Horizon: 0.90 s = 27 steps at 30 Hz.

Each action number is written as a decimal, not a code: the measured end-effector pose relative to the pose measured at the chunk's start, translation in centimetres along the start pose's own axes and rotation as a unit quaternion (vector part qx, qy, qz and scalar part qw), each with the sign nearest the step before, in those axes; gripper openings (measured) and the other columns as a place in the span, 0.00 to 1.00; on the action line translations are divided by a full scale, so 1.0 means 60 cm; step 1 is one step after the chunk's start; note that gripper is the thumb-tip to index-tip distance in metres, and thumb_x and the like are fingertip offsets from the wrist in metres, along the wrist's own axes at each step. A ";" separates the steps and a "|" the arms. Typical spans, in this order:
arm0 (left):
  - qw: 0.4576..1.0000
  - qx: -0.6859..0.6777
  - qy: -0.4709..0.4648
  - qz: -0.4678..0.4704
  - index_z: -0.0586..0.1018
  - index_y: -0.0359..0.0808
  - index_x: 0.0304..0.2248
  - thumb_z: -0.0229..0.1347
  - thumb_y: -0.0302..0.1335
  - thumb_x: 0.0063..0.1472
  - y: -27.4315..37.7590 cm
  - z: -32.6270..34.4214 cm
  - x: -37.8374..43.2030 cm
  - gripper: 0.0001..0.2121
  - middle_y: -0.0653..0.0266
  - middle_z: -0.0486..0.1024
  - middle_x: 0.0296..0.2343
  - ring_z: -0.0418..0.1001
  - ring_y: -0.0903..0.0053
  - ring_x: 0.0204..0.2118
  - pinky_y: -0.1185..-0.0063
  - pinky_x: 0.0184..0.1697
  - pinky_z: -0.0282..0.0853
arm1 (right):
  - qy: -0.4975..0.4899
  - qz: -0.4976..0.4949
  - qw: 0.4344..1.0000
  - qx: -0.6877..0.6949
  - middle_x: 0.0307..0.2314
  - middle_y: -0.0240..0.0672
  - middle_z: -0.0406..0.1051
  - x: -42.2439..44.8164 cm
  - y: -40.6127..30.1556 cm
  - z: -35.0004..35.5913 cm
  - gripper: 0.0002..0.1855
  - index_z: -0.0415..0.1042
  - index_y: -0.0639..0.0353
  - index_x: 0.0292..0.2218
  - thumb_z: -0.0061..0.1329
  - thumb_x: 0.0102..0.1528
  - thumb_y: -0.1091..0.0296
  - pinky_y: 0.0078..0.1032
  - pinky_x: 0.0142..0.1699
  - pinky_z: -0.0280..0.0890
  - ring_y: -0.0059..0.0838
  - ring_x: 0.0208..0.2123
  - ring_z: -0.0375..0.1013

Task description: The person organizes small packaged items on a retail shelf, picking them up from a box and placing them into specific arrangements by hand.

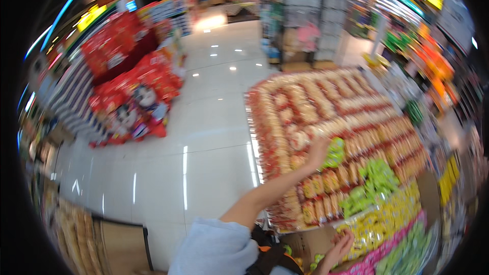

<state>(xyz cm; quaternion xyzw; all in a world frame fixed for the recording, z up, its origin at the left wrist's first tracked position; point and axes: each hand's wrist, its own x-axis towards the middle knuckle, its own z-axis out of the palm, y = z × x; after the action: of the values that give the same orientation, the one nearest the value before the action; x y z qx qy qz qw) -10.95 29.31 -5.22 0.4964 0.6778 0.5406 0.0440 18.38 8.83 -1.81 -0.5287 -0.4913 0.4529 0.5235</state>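
My left hand [319, 153] reaches over a stepped display of packaged snacks, with its fingers on a bright green packet [334, 153]. Below that packet stand rows of small wrapped snacks [329, 180] in clear packaging. Closer to me, a loose pile of similar green packets [378, 179] lies on the display. My right hand [341, 243] hovers low, beside the yellow packets [376, 233], its fingers loosely curled with nothing visible in them. Motion blur softens both hands.
A cardboard box [309, 241] with green packets inside sits below the display's near edge. Pink and pale green packets [405, 250] lie at the lower right. Red gift bags [133, 84] stand across the tiled aisle [206, 122]. Another bin [122, 242] is at lower left.
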 end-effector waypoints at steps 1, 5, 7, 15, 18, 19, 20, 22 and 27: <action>0.999 0.027 -0.041 0.018 0.75 0.31 0.34 0.48 0.21 0.54 0.013 0.017 0.008 0.08 0.50 0.73 0.32 0.69 0.57 0.38 0.66 0.44 0.64 | 0.012 0.028 0.998 -0.062 0.38 0.38 0.67 -0.008 -0.022 0.002 0.17 0.67 0.59 0.46 0.35 0.64 0.59 0.23 0.41 0.61 0.25 0.36 0.65; 0.988 0.094 -0.115 0.052 0.77 0.35 0.37 0.53 0.17 0.48 0.009 0.014 -0.002 0.14 0.57 0.73 0.31 0.66 0.63 0.41 0.69 0.49 0.62 | -0.017 0.116 0.974 -0.192 0.38 0.41 0.72 -0.049 -0.018 -0.030 0.23 0.67 0.60 0.49 0.36 0.63 0.52 0.26 0.41 0.66 0.32 0.35 0.72; 0.987 0.086 -0.088 0.105 0.77 0.34 0.39 0.53 0.15 0.45 0.021 -0.019 -0.013 0.18 0.58 0.73 0.34 0.65 0.64 0.43 0.69 0.50 0.61 | -0.037 0.099 0.965 -0.241 0.42 0.43 0.71 -0.063 -0.011 -0.040 0.24 0.66 0.59 0.51 0.37 0.63 0.51 0.27 0.45 0.65 0.31 0.40 0.70; 0.987 0.022 -0.089 0.133 0.69 0.32 0.48 0.52 0.18 0.51 0.078 -0.178 -0.161 0.21 0.56 0.67 0.44 0.62 0.61 0.49 0.68 0.53 0.59 | -0.125 -0.043 0.971 -0.198 0.34 0.45 0.72 -0.049 0.092 -0.093 0.21 0.69 0.66 0.44 0.45 0.60 0.56 0.28 0.43 0.67 0.34 0.36 0.71; 0.991 -0.014 -0.078 0.104 0.68 0.34 0.48 0.50 0.20 0.56 0.059 -0.265 -0.267 0.19 0.56 0.67 0.44 0.64 0.60 0.48 0.68 0.50 0.61 | -0.293 0.037 0.902 -0.314 0.35 0.46 0.71 -0.039 0.096 -0.117 0.19 0.69 0.66 0.43 0.44 0.60 0.57 0.30 0.42 0.67 0.36 0.36 0.71; 0.995 -0.002 -0.050 0.081 0.68 0.35 0.49 0.49 0.21 0.58 0.041 -0.288 -0.311 0.18 0.58 0.67 0.43 0.65 0.61 0.46 0.69 0.48 0.63 | -0.301 0.026 0.902 -0.308 0.35 0.46 0.71 -0.042 0.090 -0.102 0.19 0.69 0.66 0.43 0.44 0.60 0.57 0.30 0.42 0.67 0.36 0.36 0.71; 0.998 0.006 -0.025 0.060 0.68 0.36 0.49 0.47 0.21 0.60 0.029 -0.313 -0.348 0.17 0.59 0.67 0.43 0.66 0.63 0.45 0.70 0.46 0.64 | -0.308 0.019 0.900 -0.307 0.35 0.46 0.71 -0.046 0.083 -0.086 0.19 0.69 0.66 0.43 0.44 0.60 0.58 0.30 0.42 0.67 0.36 0.35 0.71; 0.979 -0.071 -0.100 -0.160 0.68 0.38 0.51 0.45 0.25 0.63 0.040 -0.383 -0.407 0.16 0.57 0.69 0.42 0.67 0.62 0.44 0.70 0.47 0.63 | -0.317 0.006 0.899 -0.301 0.35 0.46 0.71 -0.050 0.076 -0.061 0.19 0.69 0.66 0.43 0.44 0.60 0.58 0.30 0.42 0.67 0.36 0.35 0.71; 0.934 -0.068 -0.021 -0.351 0.72 0.36 0.46 0.43 0.24 0.62 0.072 -0.467 -0.498 0.14 0.61 0.72 0.39 0.72 0.68 0.40 0.73 0.43 0.66 | -0.342 -0.026 0.893 -0.291 0.35 0.46 0.71 -0.058 0.054 -0.006 0.18 0.69 0.66 0.43 0.44 0.60 0.59 0.30 0.42 0.66 0.37 0.35 0.70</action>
<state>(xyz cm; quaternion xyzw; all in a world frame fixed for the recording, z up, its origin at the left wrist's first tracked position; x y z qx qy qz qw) -9.95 -11.86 -4.58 0.2338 0.7698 0.5243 0.2791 18.51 5.45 -5.16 -0.4568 -0.7632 0.4290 0.1575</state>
